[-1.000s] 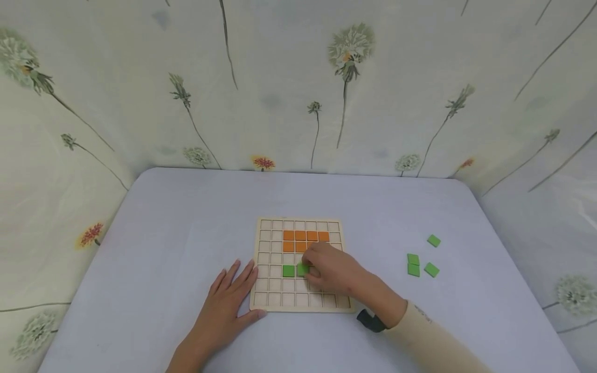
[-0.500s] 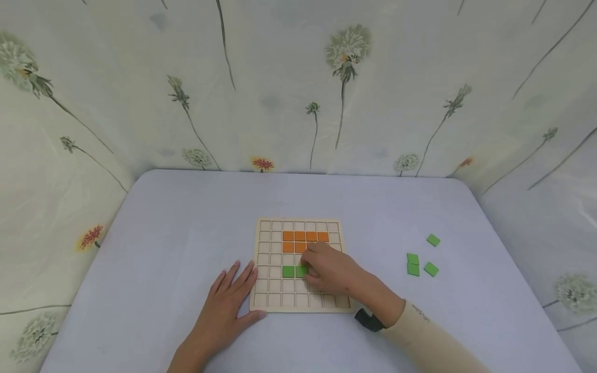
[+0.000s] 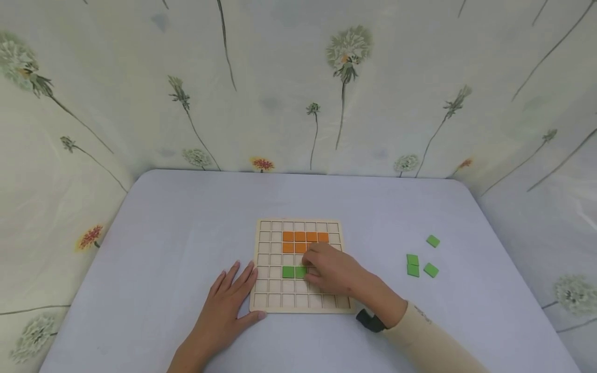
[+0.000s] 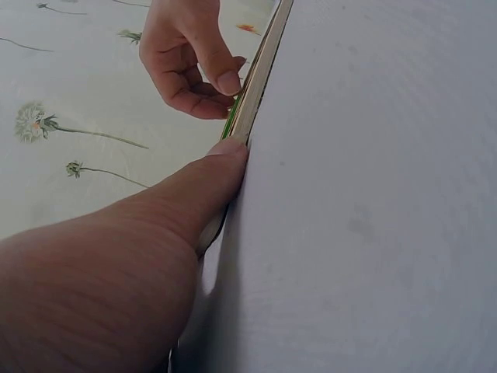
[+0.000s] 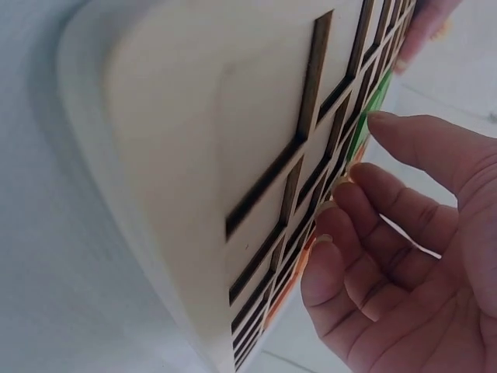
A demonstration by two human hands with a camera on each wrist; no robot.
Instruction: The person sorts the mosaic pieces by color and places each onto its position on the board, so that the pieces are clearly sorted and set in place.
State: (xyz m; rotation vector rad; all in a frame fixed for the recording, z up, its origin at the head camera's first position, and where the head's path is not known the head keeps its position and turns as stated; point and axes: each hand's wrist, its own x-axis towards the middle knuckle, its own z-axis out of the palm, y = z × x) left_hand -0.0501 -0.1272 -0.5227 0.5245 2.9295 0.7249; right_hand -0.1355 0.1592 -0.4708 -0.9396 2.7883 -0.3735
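A wooden grid board (image 3: 303, 310) lies on the table. Two green tiles (image 3: 288, 272) sit side by side in its cells, below two rows of orange tiles (image 3: 294, 237) partly covered by my right hand. My right hand (image 3: 333, 269) is over the board, its fingertips at the right-hand green tile (image 3: 300, 272). In the right wrist view the thumb (image 5: 411, 140) is by the green tiles, apart from the loosely bent fingers, and nothing shows between them. My left hand (image 3: 228, 305) lies with spread fingers against the board's left edge, the thumb at its lower corner.
Several loose green tiles lie to the right of the board, two of them touching (image 3: 412, 264), others apart (image 3: 433, 241). A pale cloth covers the table (image 3: 186, 217). Flower-patterned fabric (image 3: 280, 93) rises behind and at both sides.
The right-hand green tile has shifted slightly left and now lies straight in its cell beside the first. My right hand has barely moved; the left hand stays put.
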